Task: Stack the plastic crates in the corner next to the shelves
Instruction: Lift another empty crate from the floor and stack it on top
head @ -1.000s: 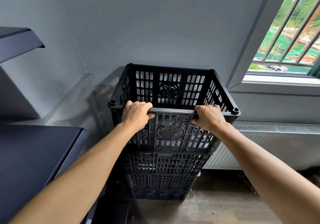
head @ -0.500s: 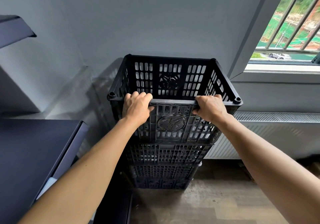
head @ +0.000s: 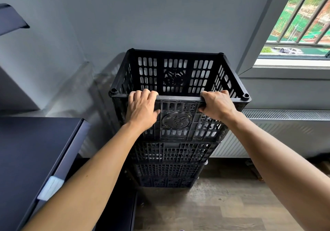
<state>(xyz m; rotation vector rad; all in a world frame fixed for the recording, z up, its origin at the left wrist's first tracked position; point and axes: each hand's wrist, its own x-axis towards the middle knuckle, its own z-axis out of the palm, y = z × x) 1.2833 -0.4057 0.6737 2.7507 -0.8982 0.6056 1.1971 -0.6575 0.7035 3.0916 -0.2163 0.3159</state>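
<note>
A black slotted plastic crate (head: 175,73) sits on top of a stack of black crates (head: 169,159) that stands on the floor against the grey wall. My left hand (head: 141,110) grips the near rim of the top crate on the left side, fingers hooked over the edge. My right hand (head: 217,105) grips the same rim on the right side. The top crate looks empty inside. The stack's lowest crate is partly hidden by those above it.
Dark blue metal shelves (head: 35,150) stand to the left, with an upper shelf (head: 10,21) at head height. A white radiator (head: 285,129) runs along the wall to the right, under a barred window (head: 301,25). Wooden floor (head: 205,209) lies in front of the stack.
Both hands stay on the top crate's near rim. The view has tilted down a little and more floor shows; the crate itself looks settled on the stack.
</note>
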